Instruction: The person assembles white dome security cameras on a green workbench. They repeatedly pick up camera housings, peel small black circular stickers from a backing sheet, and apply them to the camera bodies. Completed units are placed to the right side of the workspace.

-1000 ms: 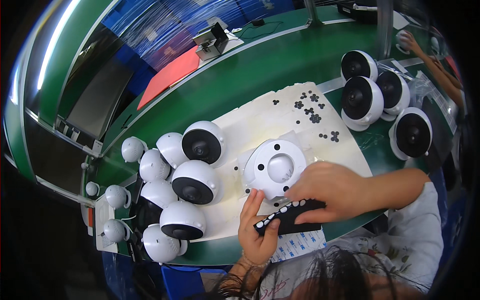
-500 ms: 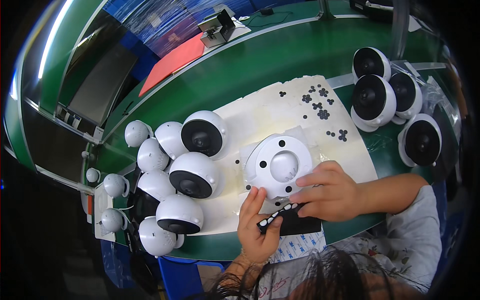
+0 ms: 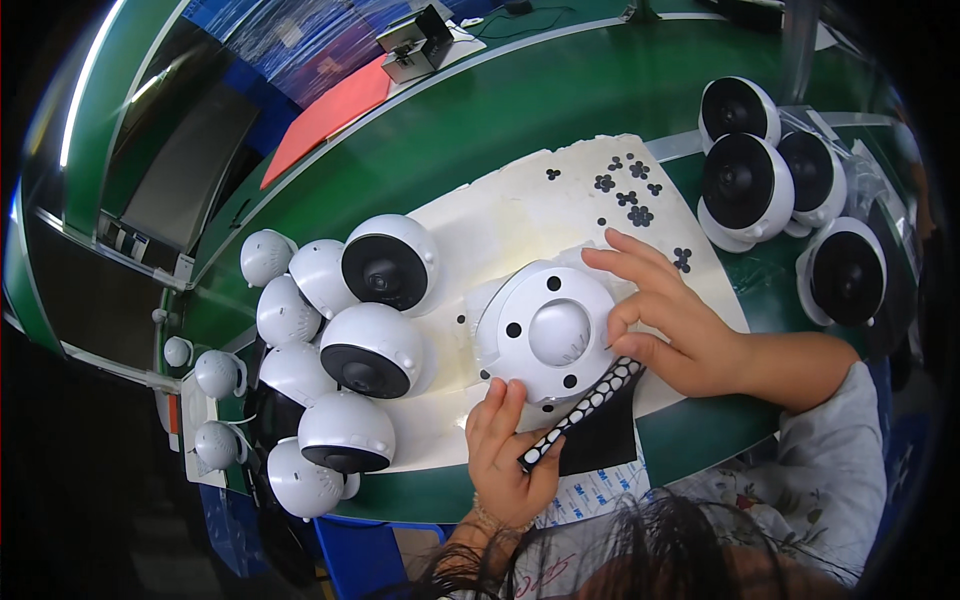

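Observation:
On a cream sheet (image 3: 450, 215) lies a white dome camera (image 3: 545, 375), its ring-shaped base facing up. Several round black pads (image 3: 513, 330) sit on the ring. My left hand (image 3: 500, 450) is closed on a black pad strip (image 3: 585, 408) with white round holes, held slanting across the near side of the base. Two of its fingers rest against the base's near left edge. My right hand (image 3: 680, 320) is at the base's right side, thumb and a bent finger close together beside the ring, index finger raised. Anything between these fingertips is hidden.
Finished-looking white cameras with black faces (image 3: 375, 355) crowd the left, more (image 3: 745, 185) stand at the right. Loose black pads (image 3: 640, 215) lie at the sheet's far right. Near me are a black sheet (image 3: 610, 440) and printed paper (image 3: 595, 495); a metal case (image 3: 415, 50) stands far off.
My right hand has left the pad strip and moved up to the base's right side, its index finger lifting. The strip's holes now show along its length. The whole view has shifted slightly.

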Available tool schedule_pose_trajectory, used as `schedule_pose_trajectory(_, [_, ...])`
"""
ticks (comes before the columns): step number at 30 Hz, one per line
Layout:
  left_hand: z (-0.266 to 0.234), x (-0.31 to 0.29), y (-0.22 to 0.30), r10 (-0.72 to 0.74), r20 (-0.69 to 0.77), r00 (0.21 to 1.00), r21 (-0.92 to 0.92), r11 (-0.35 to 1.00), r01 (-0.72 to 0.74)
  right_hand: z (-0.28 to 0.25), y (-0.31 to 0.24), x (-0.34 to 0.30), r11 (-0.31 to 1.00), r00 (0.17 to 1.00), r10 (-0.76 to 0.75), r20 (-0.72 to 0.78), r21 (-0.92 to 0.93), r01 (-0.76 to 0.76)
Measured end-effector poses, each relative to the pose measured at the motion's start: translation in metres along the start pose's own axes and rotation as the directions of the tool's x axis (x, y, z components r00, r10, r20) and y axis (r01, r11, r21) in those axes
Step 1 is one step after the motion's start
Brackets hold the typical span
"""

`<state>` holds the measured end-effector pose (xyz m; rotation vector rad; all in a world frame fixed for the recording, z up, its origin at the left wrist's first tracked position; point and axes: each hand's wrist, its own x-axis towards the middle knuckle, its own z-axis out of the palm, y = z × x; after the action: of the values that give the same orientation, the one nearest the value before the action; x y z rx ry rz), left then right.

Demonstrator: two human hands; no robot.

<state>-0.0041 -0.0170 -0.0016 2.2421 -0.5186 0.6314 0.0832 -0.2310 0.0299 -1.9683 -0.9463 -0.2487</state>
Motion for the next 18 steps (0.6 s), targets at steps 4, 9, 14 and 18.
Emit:
schedule_pose_trajectory(4, [0.0011, -0.0015, -0.002, 0.027, -0.001, 1.0, 0.044, 0.999, -0.027, 0.0019, 0.0039, 0.001, 1.0, 0.999, 0.015, 0.029, 0.006, -0.016])
schedule_pose_trajectory(9, [0.0, -0.003, -0.0025, 0.023, 0.02, 1.0, 0.07, 0.997, -0.024, 0.0036, 0.0084, 0.0014, 1.0, 0.999, 0.024, 0.048, 0.004, -0.025])
schedule_pose_trajectory(14, [-0.0002, -0.0024, -0.0034, 0.033, 0.027, 0.999, 0.073, 0.997, -0.035, 0.0048, 0.0091, 0.0001, 0.999, 0.999, 0.031, 0.044, 0.01, -0.031])
schedule_pose_trajectory(18, [-0.0001, -0.0018, -0.0026, 0.031, 0.027, 0.999, 0.077, 0.996, -0.033, 0.0057, 0.0073, -0.0009, 0.999, 0.999, 0.03, 0.03, -0.027, -0.029])
